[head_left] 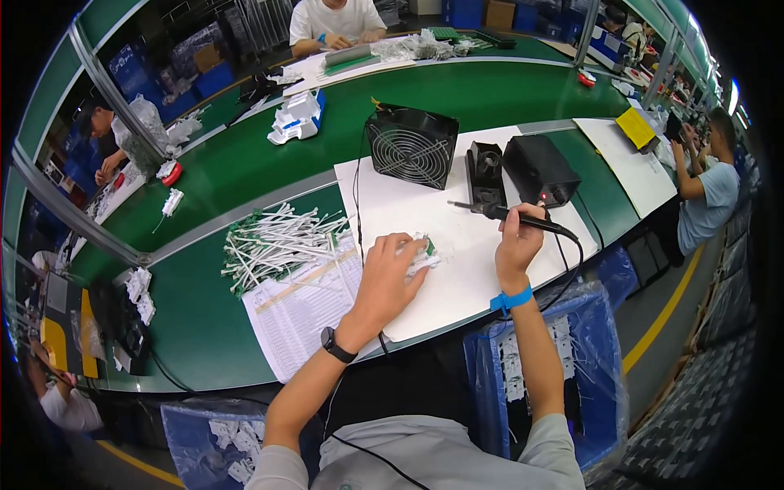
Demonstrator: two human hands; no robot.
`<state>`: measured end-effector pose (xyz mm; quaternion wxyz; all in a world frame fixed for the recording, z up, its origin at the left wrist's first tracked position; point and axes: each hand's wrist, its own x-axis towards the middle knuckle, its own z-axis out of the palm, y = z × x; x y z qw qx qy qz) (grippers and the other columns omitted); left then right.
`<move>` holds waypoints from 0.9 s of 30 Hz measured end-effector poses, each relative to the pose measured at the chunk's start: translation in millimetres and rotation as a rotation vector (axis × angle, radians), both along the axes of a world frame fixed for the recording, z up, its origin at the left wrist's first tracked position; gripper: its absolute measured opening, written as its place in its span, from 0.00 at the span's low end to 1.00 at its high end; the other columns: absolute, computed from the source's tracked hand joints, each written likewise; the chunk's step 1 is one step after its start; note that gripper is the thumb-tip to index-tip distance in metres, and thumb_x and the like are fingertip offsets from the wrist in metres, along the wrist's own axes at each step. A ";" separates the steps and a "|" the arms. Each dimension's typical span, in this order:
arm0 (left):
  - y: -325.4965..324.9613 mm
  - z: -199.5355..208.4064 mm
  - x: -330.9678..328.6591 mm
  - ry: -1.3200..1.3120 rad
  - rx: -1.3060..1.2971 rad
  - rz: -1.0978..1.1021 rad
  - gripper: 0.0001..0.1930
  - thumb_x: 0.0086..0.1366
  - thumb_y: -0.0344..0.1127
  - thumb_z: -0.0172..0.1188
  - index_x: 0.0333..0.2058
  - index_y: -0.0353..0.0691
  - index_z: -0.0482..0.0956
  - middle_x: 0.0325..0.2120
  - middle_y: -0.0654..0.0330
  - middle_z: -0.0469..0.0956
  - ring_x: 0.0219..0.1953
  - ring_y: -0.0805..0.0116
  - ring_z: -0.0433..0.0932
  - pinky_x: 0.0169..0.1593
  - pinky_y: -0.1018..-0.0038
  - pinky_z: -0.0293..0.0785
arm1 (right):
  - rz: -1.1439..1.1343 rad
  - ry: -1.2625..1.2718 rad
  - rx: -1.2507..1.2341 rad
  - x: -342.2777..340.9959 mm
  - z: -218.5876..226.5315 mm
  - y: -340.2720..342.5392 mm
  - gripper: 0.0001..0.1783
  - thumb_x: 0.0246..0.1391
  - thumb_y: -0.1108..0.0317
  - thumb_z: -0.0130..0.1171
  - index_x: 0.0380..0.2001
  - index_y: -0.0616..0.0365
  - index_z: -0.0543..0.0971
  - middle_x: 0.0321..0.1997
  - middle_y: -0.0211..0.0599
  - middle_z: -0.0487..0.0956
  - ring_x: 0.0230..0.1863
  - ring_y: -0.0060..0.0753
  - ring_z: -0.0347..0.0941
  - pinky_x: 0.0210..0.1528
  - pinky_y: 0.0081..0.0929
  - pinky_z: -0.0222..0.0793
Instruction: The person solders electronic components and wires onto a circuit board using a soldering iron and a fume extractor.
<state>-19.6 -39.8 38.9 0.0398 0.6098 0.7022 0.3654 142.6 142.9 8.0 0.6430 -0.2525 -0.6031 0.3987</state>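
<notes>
My left hand (389,276) rests on a white work board (469,298), its fingers closed around the edge of a small white plastic part (426,258) with a bit of green circuit board. The fingers hide much of this part. In my right hand (517,245) is a soldering iron (495,212), gripped by its black handle. Its metal tip points left, above the board and apart from the white part. A black cord runs from the handle down past my right wrist, which wears a blue strap.
Behind the board's middle stand a black fan (411,149), an iron stand (487,175) and a black box (541,167). White cables with green ends (282,245) lie left, over a printed sheet (298,327). Lined blue bins (608,359) sit below the table's front edge. Other people work around.
</notes>
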 end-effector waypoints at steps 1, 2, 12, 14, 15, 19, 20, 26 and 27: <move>0.7 -3.1 -0.5 -0.007 -0.006 0.001 0.20 0.61 0.31 0.67 0.53 0.40 0.81 0.51 0.51 0.74 0.56 0.50 0.71 0.60 0.61 0.68 | 0.004 -0.008 0.055 1.4 -4.5 3.1 0.03 0.65 0.75 0.57 0.38 0.61 0.73 0.30 0.31 0.73 0.30 0.20 0.71 0.33 0.19 0.68; 1.0 -6.3 -1.8 0.052 -0.014 -0.045 0.20 0.60 0.30 0.66 0.53 0.41 0.81 0.51 0.51 0.74 0.56 0.50 0.70 0.60 0.61 0.68 | 0.008 -0.016 0.110 2.6 -8.2 5.4 0.03 0.64 0.75 0.57 0.37 0.61 0.73 0.31 0.30 0.72 0.31 0.18 0.70 0.32 0.18 0.67; 3.4 -8.3 -14.6 0.073 -0.100 -0.121 0.20 0.60 0.24 0.63 0.53 0.43 0.82 0.54 0.50 0.73 0.59 0.47 0.69 0.63 0.59 0.68 | 0.335 -0.134 0.074 0.3 -2.9 1.0 0.03 0.63 0.75 0.58 0.37 0.59 0.74 0.30 0.23 0.70 0.28 0.10 0.62 0.28 0.13 0.56; 3.0 -6.3 -14.5 0.075 -0.099 -0.116 0.20 0.61 0.24 0.63 0.53 0.42 0.82 0.55 0.49 0.72 0.59 0.47 0.69 0.63 0.59 0.67 | 0.350 -0.193 0.057 2.5 -2.6 1.5 0.04 0.64 0.74 0.57 0.37 0.57 0.72 0.30 0.25 0.70 0.29 0.14 0.62 0.31 0.16 0.58; 3.1 -6.0 -13.8 0.080 -0.094 -0.111 0.20 0.61 0.24 0.63 0.53 0.42 0.82 0.56 0.48 0.72 0.60 0.46 0.69 0.64 0.58 0.67 | 0.365 -0.251 0.043 4.0 -3.5 1.6 0.05 0.65 0.73 0.57 0.37 0.56 0.70 0.30 0.26 0.69 0.31 0.17 0.62 0.35 0.19 0.59; 3.1 -7.5 -13.6 0.069 -0.090 -0.107 0.20 0.61 0.24 0.63 0.53 0.42 0.82 0.57 0.47 0.71 0.61 0.45 0.68 0.64 0.58 0.67 | 0.355 -0.202 0.073 0.5 -7.7 4.1 0.03 0.62 0.74 0.59 0.37 0.58 0.74 0.29 0.22 0.70 0.26 0.10 0.59 0.27 0.13 0.55; 2.6 -6.5 -13.8 0.064 -0.102 -0.107 0.20 0.61 0.24 0.63 0.53 0.42 0.82 0.57 0.47 0.71 0.61 0.45 0.68 0.64 0.58 0.67 | 0.353 -0.207 0.065 0.4 -7.4 3.4 0.04 0.62 0.74 0.59 0.37 0.58 0.74 0.29 0.22 0.70 0.26 0.09 0.59 0.27 0.13 0.55; 2.1 -5.4 -13.5 0.052 -0.107 -0.108 0.19 0.62 0.24 0.63 0.53 0.42 0.82 0.57 0.47 0.71 0.61 0.45 0.68 0.64 0.58 0.67 | 0.349 -0.224 0.090 1.0 -6.6 3.6 0.05 0.61 0.72 0.61 0.37 0.58 0.74 0.28 0.23 0.71 0.26 0.10 0.59 0.27 0.14 0.55; 2.0 -5.6 -13.7 0.053 -0.106 -0.108 0.19 0.62 0.25 0.63 0.53 0.42 0.82 0.57 0.47 0.71 0.61 0.45 0.68 0.64 0.58 0.67 | 0.353 -0.228 0.100 1.0 -6.1 3.5 0.06 0.61 0.72 0.61 0.36 0.58 0.73 0.28 0.23 0.71 0.26 0.11 0.59 0.27 0.15 0.56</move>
